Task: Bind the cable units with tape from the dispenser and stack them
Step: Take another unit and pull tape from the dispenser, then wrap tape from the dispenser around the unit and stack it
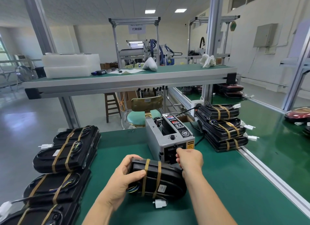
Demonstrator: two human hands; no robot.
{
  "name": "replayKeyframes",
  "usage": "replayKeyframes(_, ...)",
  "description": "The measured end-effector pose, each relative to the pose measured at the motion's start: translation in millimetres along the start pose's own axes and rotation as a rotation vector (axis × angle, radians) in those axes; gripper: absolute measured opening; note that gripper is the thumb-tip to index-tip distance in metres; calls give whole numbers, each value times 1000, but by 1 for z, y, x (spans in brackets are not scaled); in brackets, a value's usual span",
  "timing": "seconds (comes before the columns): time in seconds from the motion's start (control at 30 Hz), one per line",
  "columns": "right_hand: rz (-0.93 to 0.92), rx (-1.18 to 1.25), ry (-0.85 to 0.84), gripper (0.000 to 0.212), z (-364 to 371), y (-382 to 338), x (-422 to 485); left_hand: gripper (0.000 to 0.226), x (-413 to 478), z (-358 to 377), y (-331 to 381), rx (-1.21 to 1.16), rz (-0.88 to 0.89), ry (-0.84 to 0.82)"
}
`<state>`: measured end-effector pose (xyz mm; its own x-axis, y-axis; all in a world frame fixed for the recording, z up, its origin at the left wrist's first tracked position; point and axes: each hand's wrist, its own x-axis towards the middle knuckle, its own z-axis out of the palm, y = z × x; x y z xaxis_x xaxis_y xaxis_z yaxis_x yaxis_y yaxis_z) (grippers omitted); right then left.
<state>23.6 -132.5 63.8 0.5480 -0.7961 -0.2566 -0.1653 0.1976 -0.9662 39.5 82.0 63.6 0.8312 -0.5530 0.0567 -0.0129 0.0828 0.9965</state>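
A black cable unit [169, 179] with two tan tape bands lies on the green table in front of me, its white plug [160, 203] hanging at the near side. My left hand [124, 179] grips its left end, thumb on the first band. My right hand [189, 159] reaches to the front slot of the grey tape dispenser [167, 137], fingers curled at the outlet; the tape itself is hidden. Taped units are stacked at left [67, 151] and at right [221, 125].
The green table [226, 182] has an aluminium rail along its right edge. A raised shelf [127, 80] crosses behind, carrying white foam trays. A stool [144, 115] stands beyond the dispenser. Red units lie far right [298, 114].
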Motion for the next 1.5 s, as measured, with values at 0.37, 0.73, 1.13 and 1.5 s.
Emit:
replayKeyframes(0.37, -1, 506, -265, 8, -11, -5, -79, 58, 0, 15, -26, -242, -8, 99)
replayKeyframes(0.73, 339, 593, -606, 16, 6, 15, -110, 42, -1, 22, -28, -261, -10, 118)
replayKeyframes(1.13, 260, 510, -617, 17, 10, 23, -114, 50, -5, 25, -19, -220, -41, 97)
replayKeyframes(1.5, 195, 465, -608, 15, 11, 24, -115, 48, -10, 25, -15, -250, -42, 110)
